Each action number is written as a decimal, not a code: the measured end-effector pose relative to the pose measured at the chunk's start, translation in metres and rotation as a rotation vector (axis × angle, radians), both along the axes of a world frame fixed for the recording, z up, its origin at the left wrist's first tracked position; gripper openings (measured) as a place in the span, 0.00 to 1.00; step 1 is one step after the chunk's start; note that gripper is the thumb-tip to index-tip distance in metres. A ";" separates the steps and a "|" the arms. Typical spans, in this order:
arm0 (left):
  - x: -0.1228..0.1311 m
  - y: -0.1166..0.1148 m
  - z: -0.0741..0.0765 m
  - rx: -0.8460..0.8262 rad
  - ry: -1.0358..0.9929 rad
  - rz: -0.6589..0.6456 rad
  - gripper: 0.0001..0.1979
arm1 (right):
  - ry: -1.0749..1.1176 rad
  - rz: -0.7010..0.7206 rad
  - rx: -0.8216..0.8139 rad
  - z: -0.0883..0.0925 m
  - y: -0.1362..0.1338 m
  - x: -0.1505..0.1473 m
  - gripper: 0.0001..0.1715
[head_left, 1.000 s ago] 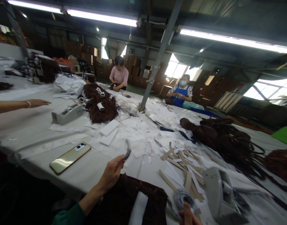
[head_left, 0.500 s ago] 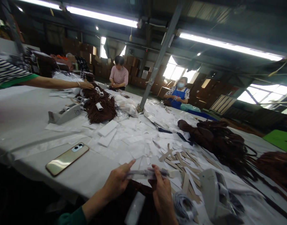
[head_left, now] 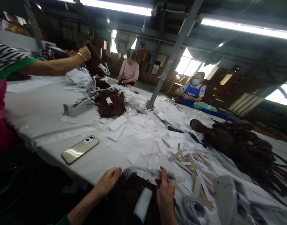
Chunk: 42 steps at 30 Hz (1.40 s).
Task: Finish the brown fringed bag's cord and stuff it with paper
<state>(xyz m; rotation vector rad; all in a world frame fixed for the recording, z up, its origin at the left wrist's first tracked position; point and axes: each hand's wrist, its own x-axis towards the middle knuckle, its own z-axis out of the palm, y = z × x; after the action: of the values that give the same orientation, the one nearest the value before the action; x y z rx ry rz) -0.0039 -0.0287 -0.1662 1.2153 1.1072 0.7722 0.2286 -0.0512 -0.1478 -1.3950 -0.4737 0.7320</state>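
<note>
A dark brown fringed bag [head_left: 124, 200] lies at the table's near edge, close to my body. A strap wrapped in clear plastic [head_left: 143, 171] arches along its top. My left hand [head_left: 110, 179] is closed at the strap's left end, by the bag's upper corner. With the thumb on top, my right hand [head_left: 166, 190] grips the strap's right part. A white wrapped piece [head_left: 143, 201] rests on the front of the bag. The bag's lower part is lost in shadow.
A phone [head_left: 80, 149] lies left of my hands. Tan and white strips [head_left: 197, 168], a tape roll [head_left: 195, 209] and a grey tape dispenser [head_left: 232, 197] are at right. Brown bags [head_left: 237, 140] are heaped beyond. A co-worker's arm [head_left: 61, 65] reaches in at left.
My view has swung left. The strap has gone from nearly straight to arched, and more of the bag shows. The co-worker's hand at left has lifted a brown fringed bag off the pile.
</note>
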 end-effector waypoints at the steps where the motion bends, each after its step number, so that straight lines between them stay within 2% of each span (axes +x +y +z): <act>1: 0.003 0.001 0.001 -0.030 -0.010 0.009 0.28 | -0.031 0.000 -0.004 -0.003 0.000 0.000 0.34; 7: 0.010 0.016 0.005 0.078 0.146 0.028 0.27 | -0.097 0.038 -0.009 -0.010 -0.005 0.000 0.35; 12: 0.006 0.024 0.008 0.084 0.156 0.008 0.23 | -0.104 0.057 -0.038 -0.012 -0.005 0.001 0.35; 15: 0.006 0.022 0.009 0.058 0.149 0.020 0.20 | -0.108 0.065 -0.047 -0.014 -0.005 0.001 0.36; 17: 0.007 0.019 0.009 0.065 0.151 0.076 0.20 | -0.094 0.070 -0.047 -0.014 -0.006 0.000 0.37; 20: 0.008 0.013 0.009 0.197 0.137 0.093 0.26 | -0.068 0.087 -0.037 -0.013 -0.006 -0.001 0.37; 22: 0.009 0.011 0.007 0.254 0.080 0.046 0.25 | -0.044 0.097 -0.007 -0.010 -0.004 -0.002 0.37; 24: 0.011 0.009 0.001 0.209 0.001 0.049 0.22 | 0.000 0.106 0.037 -0.007 -0.001 -0.003 0.38; 26: 0.014 0.007 -0.006 0.147 -0.051 0.124 0.22 | 0.058 0.119 0.078 -0.002 0.004 -0.005 0.41; 28: 0.017 0.003 -0.013 0.158 -0.049 0.215 0.21 | 0.106 0.136 0.101 0.004 0.010 -0.007 0.43; 33: 0.023 -0.008 -0.024 0.262 0.119 0.395 0.18 | 0.137 0.197 0.097 0.011 0.024 -0.019 0.38; 37: 0.018 -0.004 -0.029 0.279 0.254 0.356 0.20 | 0.109 0.231 0.091 0.008 0.029 -0.026 0.36; 40: 0.009 0.010 -0.020 0.337 0.293 0.362 0.17 | 0.002 0.262 0.082 0.010 0.029 -0.023 0.33; 42: 0.008 0.022 -0.003 0.437 0.327 0.417 0.19 | -0.117 0.309 0.069 0.015 0.028 -0.019 0.31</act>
<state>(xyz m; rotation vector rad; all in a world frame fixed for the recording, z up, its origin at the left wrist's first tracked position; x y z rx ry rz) 0.0037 -0.0069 -0.1692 1.5346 1.5423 1.2083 0.2094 -0.0228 -0.1325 -1.3194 -0.8115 0.8762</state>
